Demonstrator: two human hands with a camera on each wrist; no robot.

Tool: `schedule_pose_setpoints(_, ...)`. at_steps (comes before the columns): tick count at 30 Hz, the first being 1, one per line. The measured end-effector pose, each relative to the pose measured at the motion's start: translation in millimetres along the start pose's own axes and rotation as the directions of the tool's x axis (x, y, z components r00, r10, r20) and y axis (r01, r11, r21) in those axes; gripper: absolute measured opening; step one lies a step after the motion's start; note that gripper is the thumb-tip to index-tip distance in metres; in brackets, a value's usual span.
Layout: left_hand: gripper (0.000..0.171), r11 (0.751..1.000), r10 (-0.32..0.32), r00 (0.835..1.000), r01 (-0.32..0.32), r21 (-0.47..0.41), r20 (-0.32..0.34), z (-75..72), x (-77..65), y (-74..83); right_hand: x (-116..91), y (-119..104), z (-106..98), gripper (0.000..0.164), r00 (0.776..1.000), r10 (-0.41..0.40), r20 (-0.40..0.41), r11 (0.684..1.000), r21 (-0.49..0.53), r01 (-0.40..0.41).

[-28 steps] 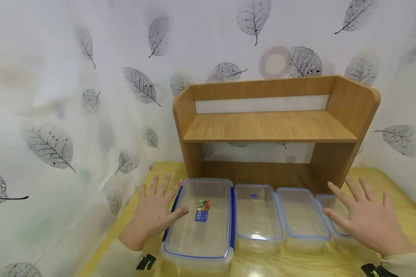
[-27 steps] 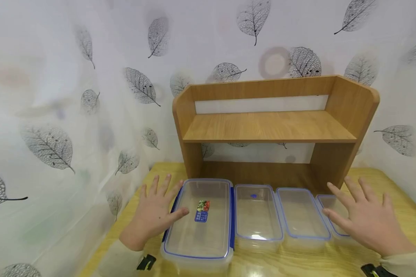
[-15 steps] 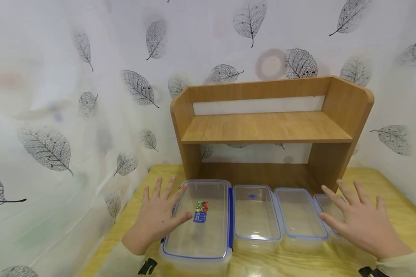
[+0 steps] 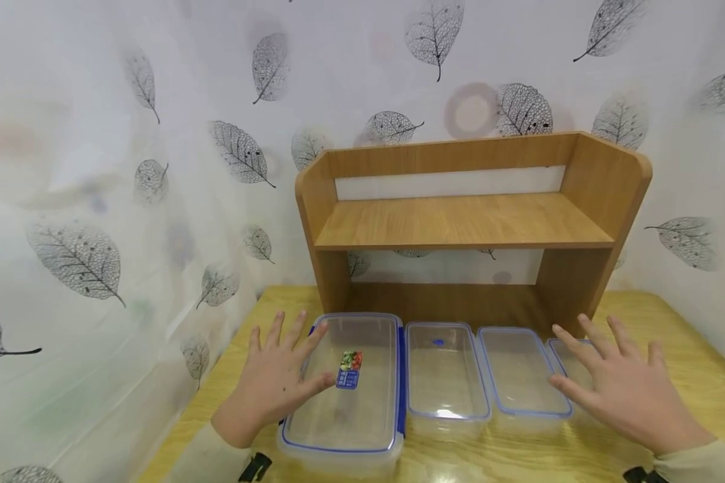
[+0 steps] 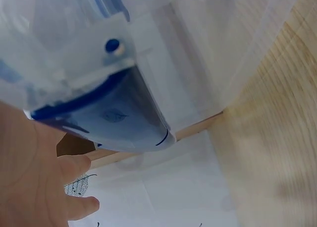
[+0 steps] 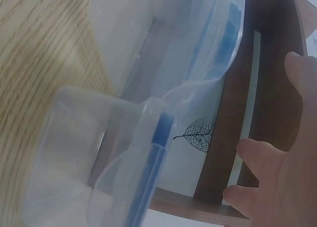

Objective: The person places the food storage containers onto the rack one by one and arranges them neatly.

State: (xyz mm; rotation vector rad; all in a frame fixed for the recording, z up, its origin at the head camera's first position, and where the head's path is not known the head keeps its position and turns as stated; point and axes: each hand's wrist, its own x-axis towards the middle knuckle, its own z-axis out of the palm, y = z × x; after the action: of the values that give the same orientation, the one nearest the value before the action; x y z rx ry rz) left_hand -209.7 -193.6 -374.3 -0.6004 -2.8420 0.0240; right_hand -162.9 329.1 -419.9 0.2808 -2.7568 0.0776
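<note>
My left hand (image 4: pixel 276 378), fingers spread, is held over the left edge of the largest clear food storage container (image 4: pixel 368 409), which has blue side clips and a fruit label. To its right stand two narrower clear containers with blue-rimmed lids, a middle container (image 4: pixel 450 376) and a third container (image 4: pixel 524 376). A small container (image 4: pixel 574 362) at the right end is partly hidden by my right hand (image 4: pixel 619 386), whose fingers are also spread. Neither hand grips anything. The left wrist view shows the large container's blue clip (image 5: pixel 114 113) close beside the hand.
A wooden two-tier shelf (image 4: pixel 468 221) stands behind the containers on the light wooden table (image 4: pixel 670 335). White wall covering (image 4: pixel 157 255) with a dark leaf print runs along the back and left side.
My right hand has shifted slightly left, covering more of the small container. The left hand has moved a little to the right. The head view has shifted slightly; the containers stay put.
</note>
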Motion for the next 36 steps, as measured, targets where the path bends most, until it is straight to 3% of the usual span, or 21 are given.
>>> schedule_pose_setpoints(36,0.084,1.000,0.019,1.000,-0.019,0.006,0.014,-4.4,-1.3,4.5,-1.9,-3.8,-0.9,0.078,0.999,-0.016,-0.032,1.000,-0.015,0.016)
